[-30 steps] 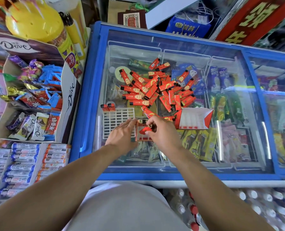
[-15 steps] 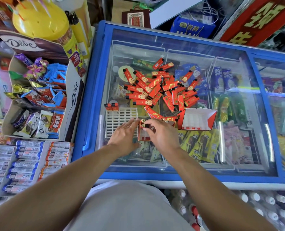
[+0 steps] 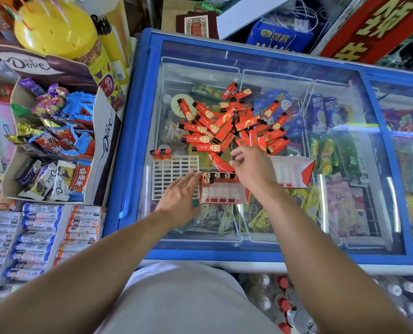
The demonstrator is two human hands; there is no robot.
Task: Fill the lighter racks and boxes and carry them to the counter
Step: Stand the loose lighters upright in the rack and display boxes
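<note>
On the freezer's glass lid (image 3: 261, 68), toward its near-left part, sit one white grid rack (image 3: 174, 174) holding two lighters (image 3: 161, 154) at its far-left corner and two red display boxes: the near box (image 3: 223, 191) with about five lighters along its far edge, and the box to the right (image 3: 294, 171). The left hand (image 3: 180, 200) lies with straight fingers between rack and near box, touching the box's left wall. The right hand (image 3: 251, 168), fingers loosely curled and seemingly holding nothing, hovers at the near edge of a loose heap of some thirty red lighters (image 3: 229, 124).

Loose lighters (image 3: 234, 124) heaped on freezer lid (image 3: 285, 75), far centre. Near them: grid rack (image 3: 174, 168) left, small box (image 3: 222, 194) centre, open box (image 3: 294, 172) right. Candy carton (image 3: 104, 141) left of freezer.
</note>
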